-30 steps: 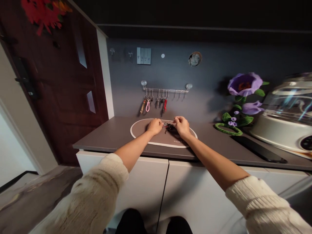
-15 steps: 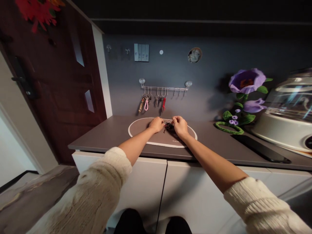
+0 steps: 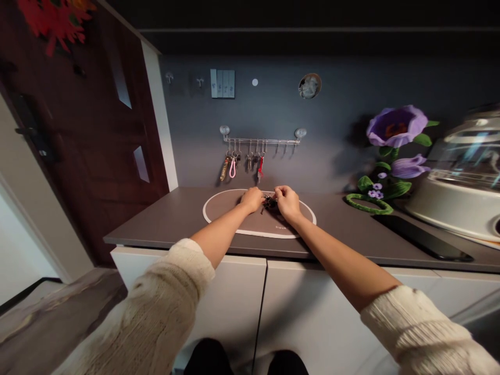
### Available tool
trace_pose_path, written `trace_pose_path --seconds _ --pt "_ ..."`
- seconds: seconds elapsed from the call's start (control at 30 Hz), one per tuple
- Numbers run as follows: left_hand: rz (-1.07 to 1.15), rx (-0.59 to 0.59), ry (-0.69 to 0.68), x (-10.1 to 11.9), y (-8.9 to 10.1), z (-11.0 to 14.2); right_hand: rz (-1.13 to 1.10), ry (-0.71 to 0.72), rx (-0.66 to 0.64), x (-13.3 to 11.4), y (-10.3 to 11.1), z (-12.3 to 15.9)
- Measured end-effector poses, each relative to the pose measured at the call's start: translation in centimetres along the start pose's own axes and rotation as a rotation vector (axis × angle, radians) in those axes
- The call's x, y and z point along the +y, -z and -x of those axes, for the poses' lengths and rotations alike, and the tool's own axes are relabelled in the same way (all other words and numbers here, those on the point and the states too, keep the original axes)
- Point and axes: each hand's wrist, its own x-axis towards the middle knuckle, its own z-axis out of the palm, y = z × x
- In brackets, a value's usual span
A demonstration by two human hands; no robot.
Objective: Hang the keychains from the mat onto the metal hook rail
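Observation:
A small dark bunch of keys [image 3: 268, 202] is between my two hands, just above or on an oval brown mat [image 3: 219, 210] with a white rim. My left hand [image 3: 252, 199] is closed at the left side of the bunch, fingertips pinched against it. From the right, my right hand [image 3: 287, 202] pinches the bunch with thumb and forefinger. Single keys are too small to tell apart. Behind the hands, a clear hook rail [image 3: 261, 141] on the wall carries several key sets, among them a pink loop [image 3: 233, 168] and a red keychain [image 3: 260, 165].
The mat lies on a dark counter [image 3: 156, 219] above white cabinet doors. To the right are a purple knitted flower [image 3: 397, 127], a black phone [image 3: 424, 237] and a cream appliance [image 3: 449, 200] with a transparent cover. A dark red door [image 3: 97, 140] stands at the left.
The view has shifted slightly. Both hands stay around the keys in nearly the same place, with only small finger movement; the keys hang or lie a little differently.

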Motion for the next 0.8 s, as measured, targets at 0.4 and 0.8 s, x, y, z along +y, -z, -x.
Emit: trace_pose_path --seconds 0.4,0.8 --pt "-0.212 0.010 -0.142 0.44 -0.17 0.07 -0.003 0.008 0.004 0.13 -0.06 -0.06" --pt "-0.169 0.071 -0.165 -0.07 0.08 0.83 0.006 0.011 0.005 -0.29 0.09 0.13"
